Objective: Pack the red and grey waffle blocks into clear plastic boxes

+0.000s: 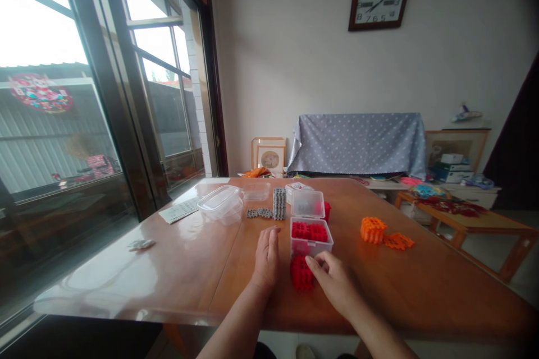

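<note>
My left hand [266,255] rests on its edge on the table, fingers stretched out, holding nothing. It is left of a clear plastic box [311,248] whose hinged lid [308,203] stands up at the back. Red notched plastic pieces [309,231] lie in stacks inside the box. In front of it is another red stack of interlocking pieces [301,273]. Curled at that stack's right side, my right hand [330,275] has its thumb against it. The other fingertips are partly hidden. More red pieces [327,211] show behind the box.
Orange pieces [373,230] lie at the right of the table [177,269]. Grey pieces [279,204] and clear empty containers [219,202] stand at the back. A printed sheet [179,211] and a small crumpled packet [142,244] are on the left.
</note>
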Demonstrator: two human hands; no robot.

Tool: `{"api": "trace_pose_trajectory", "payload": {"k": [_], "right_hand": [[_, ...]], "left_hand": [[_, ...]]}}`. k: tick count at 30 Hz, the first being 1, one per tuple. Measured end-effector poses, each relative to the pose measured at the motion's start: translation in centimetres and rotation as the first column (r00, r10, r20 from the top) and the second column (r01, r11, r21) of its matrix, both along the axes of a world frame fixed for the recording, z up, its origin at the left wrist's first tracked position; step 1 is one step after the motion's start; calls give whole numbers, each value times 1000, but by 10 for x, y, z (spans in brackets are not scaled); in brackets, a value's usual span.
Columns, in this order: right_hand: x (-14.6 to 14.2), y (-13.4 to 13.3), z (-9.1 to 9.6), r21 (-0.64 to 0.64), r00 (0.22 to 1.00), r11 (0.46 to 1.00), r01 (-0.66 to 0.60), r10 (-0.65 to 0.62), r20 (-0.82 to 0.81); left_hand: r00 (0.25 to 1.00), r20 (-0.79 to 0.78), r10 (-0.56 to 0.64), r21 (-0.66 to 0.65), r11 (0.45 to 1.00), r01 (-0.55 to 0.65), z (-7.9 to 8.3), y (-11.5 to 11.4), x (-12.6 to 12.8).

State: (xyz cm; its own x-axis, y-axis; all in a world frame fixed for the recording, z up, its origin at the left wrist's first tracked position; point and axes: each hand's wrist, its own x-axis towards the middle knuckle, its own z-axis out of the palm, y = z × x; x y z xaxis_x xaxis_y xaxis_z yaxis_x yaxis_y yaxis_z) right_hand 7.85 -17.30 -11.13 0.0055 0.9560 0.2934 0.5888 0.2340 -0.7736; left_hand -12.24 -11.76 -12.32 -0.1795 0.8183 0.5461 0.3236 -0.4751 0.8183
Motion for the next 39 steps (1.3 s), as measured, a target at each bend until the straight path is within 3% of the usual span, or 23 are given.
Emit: {"api": "trace_pose_trajectory", "payload": {"k": [10, 17, 22, 28, 33, 39], "right_hand": [[-2, 20, -24, -54, 999, 998, 42, -42, -5], [1, 25, -29, -49, 982, 999, -8, -2, -190], [3, 14, -9, -76, 912, 987, -142, 101, -398], [18, -6, 25, -144, 857, 958, -248, 147, -494], [34, -2, 47, -122, 846, 969, -215, 123, -519], [39, 34, 59, 24, 887, 997, -69, 72, -457]], "left_hand": [[1000, -13, -22, -12, 1000, 21, 2, 1, 0], [999, -34, -34, -24, 999, 33, 4, -1, 0], [999, -46, -22, -52, 998, 20, 4, -2, 0], [998, -52, -18, -51, 999, 16, 3, -2, 1], [998, -65, -25, -46, 999, 22, 3, -3, 1], [997, -66, -38, -52, 998, 34, 5, -4, 2]]}}
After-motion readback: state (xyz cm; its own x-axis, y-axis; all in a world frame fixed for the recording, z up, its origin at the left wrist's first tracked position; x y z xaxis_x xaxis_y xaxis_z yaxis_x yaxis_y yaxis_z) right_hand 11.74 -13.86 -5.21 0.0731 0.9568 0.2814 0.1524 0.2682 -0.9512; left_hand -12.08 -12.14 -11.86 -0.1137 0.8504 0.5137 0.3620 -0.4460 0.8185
